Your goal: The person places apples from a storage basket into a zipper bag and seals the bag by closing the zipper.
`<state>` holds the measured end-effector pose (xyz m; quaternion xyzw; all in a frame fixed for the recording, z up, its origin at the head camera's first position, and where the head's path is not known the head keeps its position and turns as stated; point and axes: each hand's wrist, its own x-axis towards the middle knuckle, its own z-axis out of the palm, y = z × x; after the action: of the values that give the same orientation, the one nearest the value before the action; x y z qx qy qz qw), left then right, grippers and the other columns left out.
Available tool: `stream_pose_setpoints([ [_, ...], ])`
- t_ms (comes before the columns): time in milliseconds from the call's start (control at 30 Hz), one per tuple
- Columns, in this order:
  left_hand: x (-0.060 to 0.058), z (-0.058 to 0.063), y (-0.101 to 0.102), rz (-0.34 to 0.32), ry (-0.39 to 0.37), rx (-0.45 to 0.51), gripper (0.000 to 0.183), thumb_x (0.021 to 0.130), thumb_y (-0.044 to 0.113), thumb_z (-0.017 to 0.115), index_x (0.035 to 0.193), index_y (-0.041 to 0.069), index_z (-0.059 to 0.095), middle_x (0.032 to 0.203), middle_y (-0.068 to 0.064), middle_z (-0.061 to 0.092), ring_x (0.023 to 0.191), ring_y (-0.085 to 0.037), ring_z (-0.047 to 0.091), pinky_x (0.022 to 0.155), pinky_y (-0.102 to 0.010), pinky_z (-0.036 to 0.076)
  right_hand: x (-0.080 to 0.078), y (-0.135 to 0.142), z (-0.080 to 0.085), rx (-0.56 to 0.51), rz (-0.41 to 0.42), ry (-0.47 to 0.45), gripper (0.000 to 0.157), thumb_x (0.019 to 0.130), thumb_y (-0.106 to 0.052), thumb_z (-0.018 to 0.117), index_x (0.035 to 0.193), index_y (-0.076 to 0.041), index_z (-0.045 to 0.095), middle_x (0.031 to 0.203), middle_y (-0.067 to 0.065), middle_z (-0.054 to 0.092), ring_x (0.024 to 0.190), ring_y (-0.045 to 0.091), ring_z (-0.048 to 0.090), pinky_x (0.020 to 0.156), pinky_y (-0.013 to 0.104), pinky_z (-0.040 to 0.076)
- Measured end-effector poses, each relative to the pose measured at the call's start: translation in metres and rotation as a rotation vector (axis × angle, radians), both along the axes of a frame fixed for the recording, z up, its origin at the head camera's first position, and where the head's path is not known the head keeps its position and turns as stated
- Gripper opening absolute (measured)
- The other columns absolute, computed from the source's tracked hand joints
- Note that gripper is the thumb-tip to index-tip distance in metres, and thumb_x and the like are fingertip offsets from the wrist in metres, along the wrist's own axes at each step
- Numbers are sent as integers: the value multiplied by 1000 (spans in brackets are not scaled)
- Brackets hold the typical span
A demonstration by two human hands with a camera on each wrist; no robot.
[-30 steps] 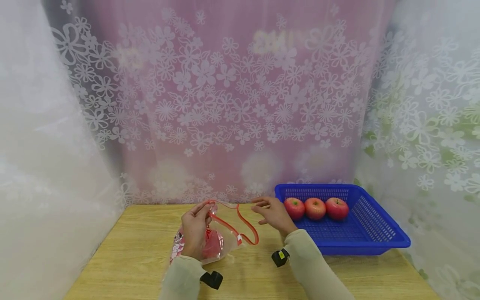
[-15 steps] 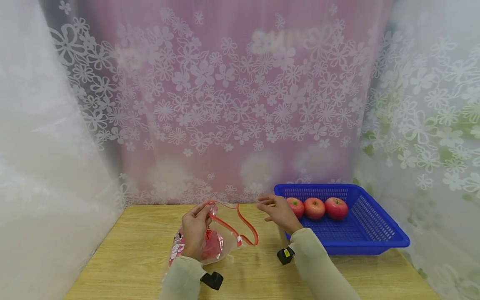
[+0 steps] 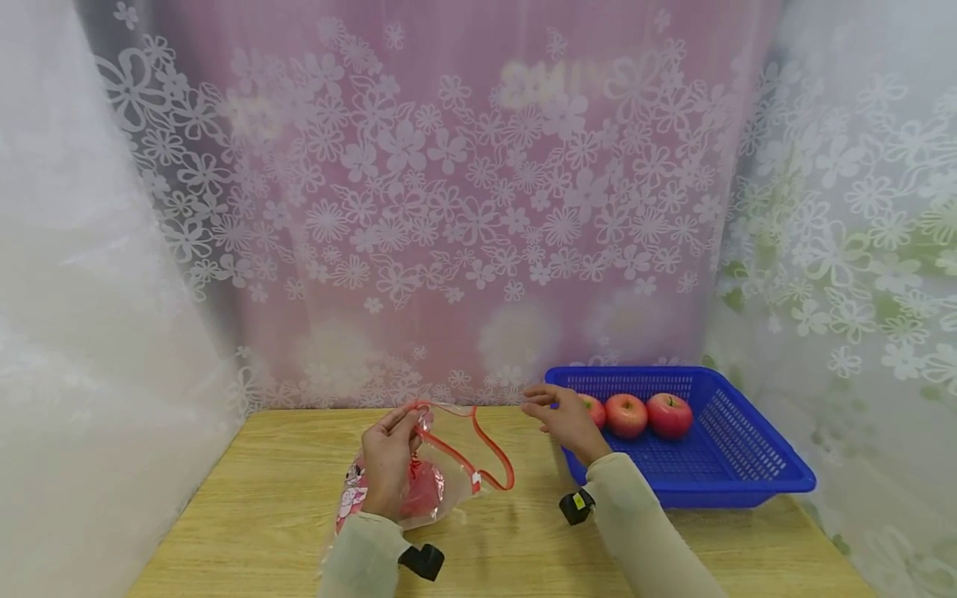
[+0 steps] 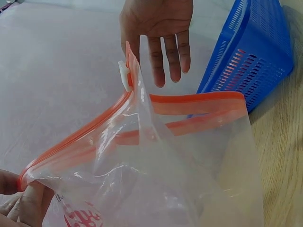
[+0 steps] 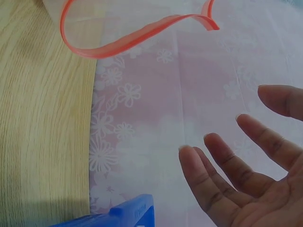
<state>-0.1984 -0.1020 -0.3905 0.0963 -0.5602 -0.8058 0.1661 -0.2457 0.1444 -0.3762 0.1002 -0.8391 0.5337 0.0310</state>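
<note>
My left hand (image 3: 387, 465) pinches the rim of a clear zip bag (image 4: 189, 170) between thumb and fingers. The bag has an orange-red zip edge, a white slider (image 4: 124, 75) and pink print; its mouth gapes toward the right. Beside the blue basket's left end, my right hand (image 3: 571, 425) hovers with fingers spread and nothing in them, apart from the bag. In the head view it partly covers the leftmost of three red apples (image 3: 626, 415), which sit in a row inside the blue plastic basket (image 3: 736, 473).
A wooden table (image 3: 247, 498) lies under everything. Behind it hangs a pink curtain (image 3: 419, 249) with white flowers. Pale sheeting (image 3: 860, 332) closes off the right side, and more hangs at the left.
My right hand has moved right, away from the bag's mouth and toward the basket. The left hand and the bag have stayed nearly still.
</note>
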Motion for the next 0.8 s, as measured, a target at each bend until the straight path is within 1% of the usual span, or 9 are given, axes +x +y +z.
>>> stream_pose_setpoints([
  [100, 0, 0, 0, 0, -4, 1, 26, 95, 8, 60, 117, -6, 65, 100, -9, 73, 77, -7, 68, 60, -14, 52, -1, 2, 1, 1, -11, 5, 29, 94, -16, 64, 121, -6, 64, 115, 15, 62, 99, 26, 62, 78, 41, 56],
  [267, 2, 1, -1, -9, 0, 11, 28, 95, 8, 60, 118, -8, 64, 100, -8, 73, 75, -5, 67, 58, -13, 51, -2, 8, 2, 37, -41, 18, 32, 93, -18, 65, 123, -6, 64, 118, 19, 62, 102, 31, 61, 80, 42, 55],
  [367, 1, 1, -2, -11, 5, 16, 28, 95, 7, 61, 118, -8, 64, 99, -9, 73, 74, -5, 66, 57, -13, 50, -4, 13, 3, 55, -59, 21, 33, 93, -18, 64, 124, -7, 63, 118, 19, 62, 106, 32, 59, 84, 44, 52],
  [567, 1, 0, -2, -13, 9, 17, 27, 94, 6, 61, 117, -7, 65, 100, -11, 73, 75, -7, 67, 57, -14, 50, -8, 22, 5, 30, -101, 8, 35, 92, -21, 65, 123, -5, 63, 116, 19, 63, 107, 34, 58, 88, 46, 49],
  [733, 0, -1, -3, -23, 7, 23, 26, 94, 8, 62, 117, -6, 65, 100, -9, 73, 75, -7, 66, 58, -15, 51, -14, 33, 6, 11, -137, 6, 35, 92, -21, 65, 123, -4, 63, 115, 20, 63, 107, 34, 58, 90, 45, 48],
  [800, 0, -1, -4, -24, 7, 31, 27, 94, 8, 62, 117, -6, 65, 99, -8, 73, 76, -6, 67, 59, -15, 51, -17, 37, 5, -9, -147, 9, 35, 92, -19, 65, 122, -2, 62, 114, 20, 64, 104, 32, 59, 89, 43, 48],
])
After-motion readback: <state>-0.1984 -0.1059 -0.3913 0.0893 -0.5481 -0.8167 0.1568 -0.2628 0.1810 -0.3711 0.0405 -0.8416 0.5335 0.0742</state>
